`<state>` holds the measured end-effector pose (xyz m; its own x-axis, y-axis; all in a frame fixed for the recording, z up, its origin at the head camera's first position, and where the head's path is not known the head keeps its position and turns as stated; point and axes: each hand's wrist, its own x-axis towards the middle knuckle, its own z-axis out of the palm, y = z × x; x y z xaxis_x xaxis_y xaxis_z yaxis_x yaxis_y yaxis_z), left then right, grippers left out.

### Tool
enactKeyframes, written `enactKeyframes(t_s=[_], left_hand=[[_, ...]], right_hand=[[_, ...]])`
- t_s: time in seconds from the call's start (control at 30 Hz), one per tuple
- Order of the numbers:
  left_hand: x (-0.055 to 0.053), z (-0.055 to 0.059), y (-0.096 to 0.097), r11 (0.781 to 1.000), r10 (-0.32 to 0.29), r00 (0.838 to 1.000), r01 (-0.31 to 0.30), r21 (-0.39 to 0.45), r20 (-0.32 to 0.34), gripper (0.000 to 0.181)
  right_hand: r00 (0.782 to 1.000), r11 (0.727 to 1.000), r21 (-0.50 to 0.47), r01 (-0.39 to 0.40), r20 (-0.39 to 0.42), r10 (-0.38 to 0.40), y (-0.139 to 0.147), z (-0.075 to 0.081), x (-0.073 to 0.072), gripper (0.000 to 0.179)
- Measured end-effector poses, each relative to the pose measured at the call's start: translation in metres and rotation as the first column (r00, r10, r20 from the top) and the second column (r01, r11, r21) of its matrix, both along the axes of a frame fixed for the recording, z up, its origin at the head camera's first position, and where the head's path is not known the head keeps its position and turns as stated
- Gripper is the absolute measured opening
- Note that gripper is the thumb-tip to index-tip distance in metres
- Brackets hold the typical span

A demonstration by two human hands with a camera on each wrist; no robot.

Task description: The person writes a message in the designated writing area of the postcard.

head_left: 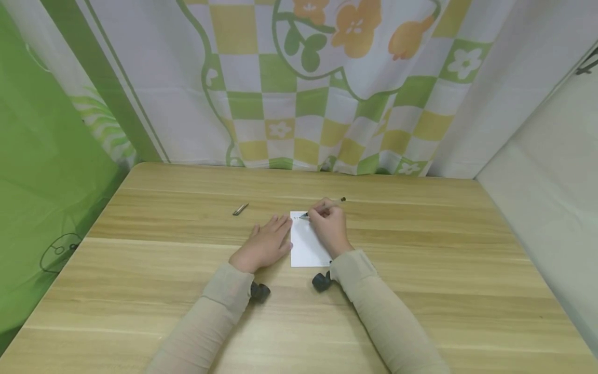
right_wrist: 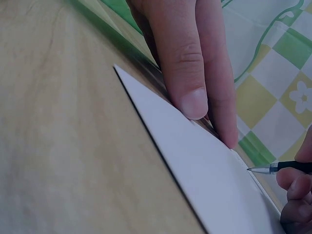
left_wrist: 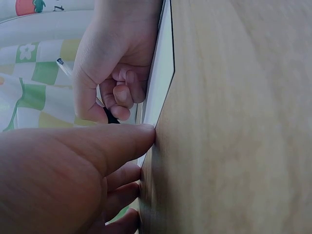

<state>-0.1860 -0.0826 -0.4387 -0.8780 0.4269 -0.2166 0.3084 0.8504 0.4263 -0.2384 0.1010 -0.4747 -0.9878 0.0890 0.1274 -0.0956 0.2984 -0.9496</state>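
Observation:
A small white sheet of paper [head_left: 306, 249] lies on the wooden table, with a few dark marks near its top left. My right hand [head_left: 330, 228] pinches a pen [head_left: 334, 202] with a clear barrel and dark grip. In the right wrist view the tip of the pen [right_wrist: 261, 170] is right at the paper [right_wrist: 190, 156], near its far edge. My left hand [head_left: 267, 243] lies with fingers extended, its fingertips resting on the paper's left edge. The left wrist view shows the left thumb [left_wrist: 122, 144] pressing at the edge of the paper [left_wrist: 163, 78].
A pen cap [head_left: 240, 209] lies on the table [head_left: 187, 275] to the left of the paper. Dark wrist-worn devices [head_left: 321, 281] sit under both cuffs. A checkered, flowered curtain [head_left: 280, 98] hangs behind the table, and green fabric [head_left: 46, 156] hangs at the left.

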Motion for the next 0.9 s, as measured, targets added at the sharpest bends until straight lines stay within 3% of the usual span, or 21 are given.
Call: enactKeyframes(t_s=[0.9], left_hand=[[-0.0023, -0.0033, -0.0007, 1.0, -0.003, 1.0, 0.003, -0.003, 0.008, 0.064]], right_hand=[[1.0, 1.0, 0.002, 0.002, -0.018, -0.002, 0.0017, -0.0015, -0.0004, 0.008]])
